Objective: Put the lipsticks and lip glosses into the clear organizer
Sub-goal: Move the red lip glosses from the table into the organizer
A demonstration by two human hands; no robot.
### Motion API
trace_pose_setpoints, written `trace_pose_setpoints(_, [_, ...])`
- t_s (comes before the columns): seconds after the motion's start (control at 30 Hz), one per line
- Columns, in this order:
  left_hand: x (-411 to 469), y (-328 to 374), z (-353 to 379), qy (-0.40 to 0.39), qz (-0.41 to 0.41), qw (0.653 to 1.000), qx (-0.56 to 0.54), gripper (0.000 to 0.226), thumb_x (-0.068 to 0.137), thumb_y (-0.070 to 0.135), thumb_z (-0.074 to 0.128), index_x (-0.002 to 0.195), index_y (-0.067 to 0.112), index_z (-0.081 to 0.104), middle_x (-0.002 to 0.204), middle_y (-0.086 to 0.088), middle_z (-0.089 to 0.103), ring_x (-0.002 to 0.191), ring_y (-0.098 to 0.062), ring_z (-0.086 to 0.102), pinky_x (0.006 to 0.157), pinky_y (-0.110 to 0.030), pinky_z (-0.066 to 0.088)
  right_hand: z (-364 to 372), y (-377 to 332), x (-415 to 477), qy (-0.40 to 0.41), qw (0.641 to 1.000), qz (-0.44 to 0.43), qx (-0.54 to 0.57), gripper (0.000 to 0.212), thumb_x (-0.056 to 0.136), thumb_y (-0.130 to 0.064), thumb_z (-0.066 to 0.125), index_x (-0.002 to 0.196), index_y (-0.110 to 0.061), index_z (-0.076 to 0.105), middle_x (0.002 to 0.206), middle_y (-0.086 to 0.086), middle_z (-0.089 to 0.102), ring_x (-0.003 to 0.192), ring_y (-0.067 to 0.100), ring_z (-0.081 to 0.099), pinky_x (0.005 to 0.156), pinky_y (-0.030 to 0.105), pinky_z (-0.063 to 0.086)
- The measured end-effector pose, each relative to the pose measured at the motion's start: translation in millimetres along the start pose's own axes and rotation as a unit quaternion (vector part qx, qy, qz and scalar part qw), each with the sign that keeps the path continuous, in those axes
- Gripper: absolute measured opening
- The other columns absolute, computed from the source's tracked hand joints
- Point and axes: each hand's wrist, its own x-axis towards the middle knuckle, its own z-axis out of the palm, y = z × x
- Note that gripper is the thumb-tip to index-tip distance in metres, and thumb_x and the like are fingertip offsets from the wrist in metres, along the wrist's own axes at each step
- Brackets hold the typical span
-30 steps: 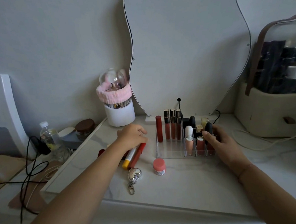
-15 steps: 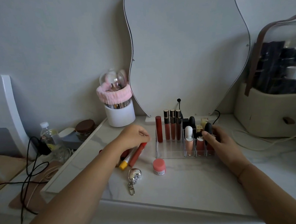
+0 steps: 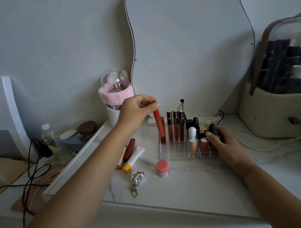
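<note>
The clear organizer (image 3: 173, 156) stands on the white marble top, holding several upright lip glosses and lipsticks. My left hand (image 3: 137, 111) pinches the top of a red lip gloss tube (image 3: 158, 124), held tilted over the organizer's left end, its lower tip beside another red tube (image 3: 163, 132) standing there. My right hand (image 3: 221, 137) grips the organizer's right side, fingers against it. On the table to the left lie a dark red lip tube (image 3: 129, 149), a white tube with a yellow cap (image 3: 134, 159) and a thin pinkish stick (image 3: 120, 159).
A small pink jar (image 3: 162, 168) and a silver heart keychain (image 3: 137, 179) lie in front. A white cup with a pink headband (image 3: 114, 98) stands behind, by the wavy mirror (image 3: 191, 49). A beige bag (image 3: 276, 113) sits at the right. Cables and a bottle (image 3: 48, 136) lie left.
My left hand has lifted a red lip gloss from the pile on the table and carried it up and right to the organizer's left end. My right hand has stayed on the organizer.
</note>
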Motion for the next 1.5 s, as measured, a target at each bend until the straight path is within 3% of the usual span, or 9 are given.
trace_pose_setpoints(0.07, [-3.3, -7.0, 9.6, -0.011, -0.009, 0.999, 0.031, 0.014, 0.072, 0.014, 0.077, 0.08, 0.023, 0.07, 0.078, 0.001, 0.071, 0.072, -0.009, 0.064, 0.075, -0.023, 0.053, 0.3, -0.5, -0.7, 0.006, 1.0, -0.003, -0.001, 0.041, 0.089, -0.044, 0.054, 0.127, -0.027, 0.051, 0.114, -0.001, 0.064, 0.095, 0.015, 0.064, 0.076, 0.028, 0.047])
trace_pose_setpoints(0.13, [-7.5, -15.3, 17.8, -0.018, -0.007, 0.998, 0.065, 0.014, 0.071, 0.015, 0.078, 0.079, 0.022, 0.07, 0.072, 0.005, 0.067, 0.063, 0.0, 0.058, 0.067, -0.015, 0.049, 0.2, -0.6, -0.9, 0.007, 1.0, -0.005, 0.0, 0.042, 0.089, -0.044, 0.054, 0.127, -0.027, 0.051, 0.113, -0.002, 0.064, 0.093, 0.014, 0.064, 0.072, 0.024, 0.047])
trace_pose_setpoints(0.3, [-16.1, -26.2, 27.8, -0.011, 0.004, 0.992, 0.124, 0.015, 0.069, 0.015, 0.08, 0.08, 0.018, 0.07, 0.065, 0.011, 0.061, 0.053, 0.009, 0.051, 0.054, -0.003, 0.039, -0.1, 0.1, 0.3, -0.005, 1.0, 0.006, 0.003, 0.046, 0.089, -0.047, 0.053, 0.131, -0.028, 0.048, 0.12, 0.001, 0.062, 0.101, 0.021, 0.063, 0.089, 0.039, 0.051])
trace_pose_setpoints(0.43, [-14.6, -25.2, 27.9, -0.007, 0.002, 0.99, 0.141, 0.021, 0.07, 0.015, 0.079, 0.088, 0.014, 0.07, 0.073, 0.004, 0.063, 0.056, 0.003, 0.051, 0.057, -0.004, 0.042, -0.1, 1.3, 0.7, 0.002, 1.0, 0.002, -0.008, 0.046, 0.089, -0.048, 0.053, 0.131, -0.03, 0.048, 0.119, 0.0, 0.063, 0.101, 0.019, 0.063, 0.083, 0.032, 0.049])
trace_pose_setpoints(0.57, [-13.9, -25.6, 26.4, -0.008, 0.004, 0.988, 0.153, 0.027, 0.069, 0.018, 0.08, 0.093, 0.015, 0.069, 0.08, 0.001, 0.064, 0.062, -0.004, 0.052, 0.059, -0.005, 0.043, -0.5, 1.9, 0.9, -0.003, 1.0, 0.004, -0.01, 0.047, 0.088, -0.049, 0.053, 0.13, -0.03, 0.048, 0.119, 0.001, 0.063, 0.102, 0.021, 0.063, 0.092, 0.042, 0.051])
trace_pose_setpoints(0.83, [-17.4, -33.2, 1.7, 0.013, -0.009, 0.989, 0.144, 0.026, 0.069, 0.033, 0.079, 0.09, 0.02, 0.07, 0.082, 0.003, 0.067, 0.068, -0.001, 0.058, 0.066, -0.008, 0.046, -0.8, 2.0, 1.0, -0.004, 1.0, 0.002, -0.005, 0.046, 0.087, -0.049, 0.053, 0.129, -0.029, 0.05, 0.118, 0.001, 0.063, 0.102, 0.02, 0.063, 0.087, 0.037, 0.05])
trace_pose_setpoints(0.97, [-28.3, -54.5, -42.1, 0.021, -0.064, 0.976, 0.205, 0.015, 0.071, 0.037, 0.076, 0.08, 0.027, 0.068, 0.08, 0.01, 0.07, 0.076, -0.003, 0.064, 0.07, -0.015, 0.048, 0.0, 1.6, 0.9, -0.001, 1.0, 0.0, -0.012, 0.048, 0.088, -0.049, 0.052, 0.131, -0.028, 0.048, 0.118, 0.0, 0.062, 0.1, 0.019, 0.062, 0.083, 0.033, 0.049])
trace_pose_setpoints(1.23, [-34.8, -92.2, -60.9, -0.054, -0.186, 0.923, 0.333, 0.029, 0.069, 0.043, 0.075, 0.085, 0.021, 0.067, 0.086, 0.002, 0.069, 0.082, -0.012, 0.064, 0.075, -0.028, 0.049, -0.6, -0.2, -0.9, 0.0, 1.0, -0.001, -0.013, 0.045, 0.088, -0.048, 0.053, 0.129, -0.029, 0.049, 0.114, -0.001, 0.063, 0.09, 0.006, 0.06, 0.068, 0.021, 0.044])
trace_pose_setpoints(1.5, [-21.3, -97.1, -37.5, -0.061, -0.203, 0.929, 0.305, 0.017, 0.067, 0.017, 0.076, 0.082, 0.012, 0.071, 0.087, -0.006, 0.073, 0.085, -0.021, 0.066, 0.079, -0.033, 0.052, -0.8, 1.0, 0.5, 0.001, 1.0, 0.001, -0.021, 0.048, 0.088, -0.048, 0.052, 0.131, -0.027, 0.048, 0.118, 0.002, 0.063, 0.097, 0.018, 0.063, 0.075, 0.029, 0.046])
